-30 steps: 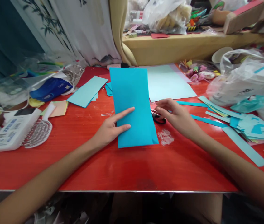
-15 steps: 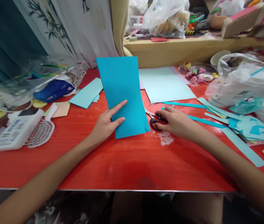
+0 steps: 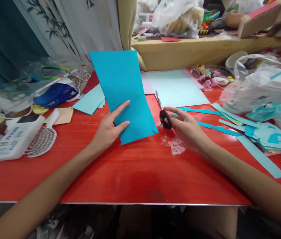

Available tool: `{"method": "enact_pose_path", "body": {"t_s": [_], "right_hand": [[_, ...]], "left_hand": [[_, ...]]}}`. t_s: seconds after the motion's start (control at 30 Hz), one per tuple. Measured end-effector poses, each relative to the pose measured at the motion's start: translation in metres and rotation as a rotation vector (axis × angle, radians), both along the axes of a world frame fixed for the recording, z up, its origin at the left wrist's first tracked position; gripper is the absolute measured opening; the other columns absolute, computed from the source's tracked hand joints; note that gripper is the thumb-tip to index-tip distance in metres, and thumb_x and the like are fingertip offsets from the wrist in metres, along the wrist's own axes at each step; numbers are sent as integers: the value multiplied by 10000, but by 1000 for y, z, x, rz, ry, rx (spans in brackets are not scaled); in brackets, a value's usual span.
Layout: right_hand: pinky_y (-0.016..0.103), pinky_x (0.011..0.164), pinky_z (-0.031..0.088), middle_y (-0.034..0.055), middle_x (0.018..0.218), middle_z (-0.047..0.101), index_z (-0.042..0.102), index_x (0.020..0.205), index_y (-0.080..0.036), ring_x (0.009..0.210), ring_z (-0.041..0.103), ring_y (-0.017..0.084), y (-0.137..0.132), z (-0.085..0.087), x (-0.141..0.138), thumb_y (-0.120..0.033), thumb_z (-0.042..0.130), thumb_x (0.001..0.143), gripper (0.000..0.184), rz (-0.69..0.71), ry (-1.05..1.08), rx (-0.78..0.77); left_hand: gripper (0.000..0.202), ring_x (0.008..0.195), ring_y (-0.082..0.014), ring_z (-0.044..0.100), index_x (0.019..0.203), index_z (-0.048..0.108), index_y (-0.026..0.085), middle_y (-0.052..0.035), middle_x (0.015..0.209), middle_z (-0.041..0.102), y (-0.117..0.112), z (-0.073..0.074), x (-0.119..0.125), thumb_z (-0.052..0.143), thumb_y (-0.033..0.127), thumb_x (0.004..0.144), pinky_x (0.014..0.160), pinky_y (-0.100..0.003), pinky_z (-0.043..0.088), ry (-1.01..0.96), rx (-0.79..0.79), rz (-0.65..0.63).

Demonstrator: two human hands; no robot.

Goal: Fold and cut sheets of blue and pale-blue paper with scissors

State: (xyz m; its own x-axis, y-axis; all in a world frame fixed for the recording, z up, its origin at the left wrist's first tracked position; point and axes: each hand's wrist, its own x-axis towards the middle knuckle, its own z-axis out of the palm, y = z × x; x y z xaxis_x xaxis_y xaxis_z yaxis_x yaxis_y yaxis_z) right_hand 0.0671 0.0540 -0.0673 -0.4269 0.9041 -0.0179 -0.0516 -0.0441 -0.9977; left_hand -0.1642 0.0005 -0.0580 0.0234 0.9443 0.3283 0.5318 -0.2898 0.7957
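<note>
A folded sheet of bright blue paper (image 3: 124,83) is tilted up off the table in my left hand (image 3: 110,126). Two fingers of that hand lie across its front, and the rest are hidden behind it. Just right of the paper, my right hand (image 3: 187,127) grips black-handled scissors (image 3: 165,119) by their loops. The blades point up and away from me and look closed, apart from the paper. Below the scissors, small clear scraps (image 3: 176,146) lie on the red table (image 3: 130,179).
Pale blue and lilac sheets (image 3: 177,88) lie behind. Blue strips and paper offcuts (image 3: 267,136) spread at the right, near a plastic bag (image 3: 254,86). On the left are a hairbrush (image 3: 43,139), a white bottle (image 3: 16,137) and pale blue folded paper (image 3: 90,99).
My right hand has lifted the scissors off the table, turning the blades upward. The blue paper has moved left and slightly up with my left hand.
</note>
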Motion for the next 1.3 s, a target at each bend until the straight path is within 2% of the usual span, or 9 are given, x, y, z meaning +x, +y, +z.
{"method": "enact_pose_path", "body": {"t_s": [0.23, 0.47, 0.53, 0.6, 0.7, 0.8, 0.97, 1.13, 1.3], "right_hand": [[328, 807, 448, -12, 914, 606, 507, 1153, -357, 861, 590, 150, -1, 0, -4, -326, 616, 742, 426, -61, 274, -20], [304, 766, 475, -4, 1031, 615, 487, 1154, -358, 976, 563, 159, -2, 6, -5, -260, 602, 743, 438, -47, 300, -68], [269, 688, 490, -12, 988, 610, 489, 1135, -350, 935, 570, 148, -2, 4, -5, -214, 604, 728, 444, -75, 310, -91], [197, 515, 455, -15, 906, 597, 514, 1076, -328, 853, 575, 130, -1, 3, -5, -196, 612, 721, 391, -100, 309, -103], [149, 308, 248, 6, 841, 587, 536, 961, -276, 724, 556, 114, 2, 1, -3, -272, 620, 744, 233, -66, 271, -93], [153, 266, 171, 26, 853, 597, 528, 942, -247, 645, 533, 107, 2, -1, -3, -367, 629, 742, 254, 11, 229, -96], [167, 258, 227, -29, 676, 533, 487, 927, -244, 432, 441, 72, -3, -4, -9, -500, 589, 739, 334, 95, 292, -189], [182, 261, 242, -106, 513, 404, 451, 888, -255, 302, 322, 44, -5, -6, -13, -261, 692, 683, 317, -13, 268, -125], [189, 284, 252, -78, 623, 491, 469, 946, -255, 347, 342, 40, -5, -9, -13, -218, 683, 674, 348, -96, 271, -63]], "left_hand": [[520, 1292, -235, 312, 1326, 370, 289, 9, 1406, 359, 0, -5, -1, 510, 333, 827, 1050, -375, 312, 35, 29, -52], [518, 1302, -247, 289, 1319, 377, 301, 25, 1414, 344, -8, -1, 7, 520, 328, 823, 1035, -380, 340, -51, -44, -96], [522, 1297, -249, 298, 1316, 384, 293, 22, 1413, 346, -8, 0, 8, 531, 323, 816, 1021, -378, 361, -100, -81, -104], [525, 1288, -247, 315, 1313, 388, 292, 20, 1414, 344, -8, 0, 9, 539, 320, 810, 1001, -369, 386, -163, -122, -121], [528, 1280, -236, 331, 1301, 404, 290, 23, 1409, 353, -8, -1, 10, 559, 308, 796, 989, -348, 400, -246, -171, -157], [536, 1266, -234, 354, 1300, 406, 288, 21, 1406, 358, -9, -1, 11, 571, 296, 789, 968, -340, 420, -308, -228, -208], [549, 1249, -240, 380, 1294, 413, 295, 22, 1406, 358, -13, -4, 18, 593, 299, 776, 982, -349, 401, -335, -363, -293], [539, 1258, -231, 368, 1293, 413, 300, 30, 1397, 373, -18, -8, 26, 588, 298, 782, 990, -343, 393, -358, -427, -377], [524, 1262, -232, 362, 1285, 422, 309, 31, 1393, 377, -18, -10, 28, 585, 288, 787, 1000, -346, 384, -351, -443, -396]]}}
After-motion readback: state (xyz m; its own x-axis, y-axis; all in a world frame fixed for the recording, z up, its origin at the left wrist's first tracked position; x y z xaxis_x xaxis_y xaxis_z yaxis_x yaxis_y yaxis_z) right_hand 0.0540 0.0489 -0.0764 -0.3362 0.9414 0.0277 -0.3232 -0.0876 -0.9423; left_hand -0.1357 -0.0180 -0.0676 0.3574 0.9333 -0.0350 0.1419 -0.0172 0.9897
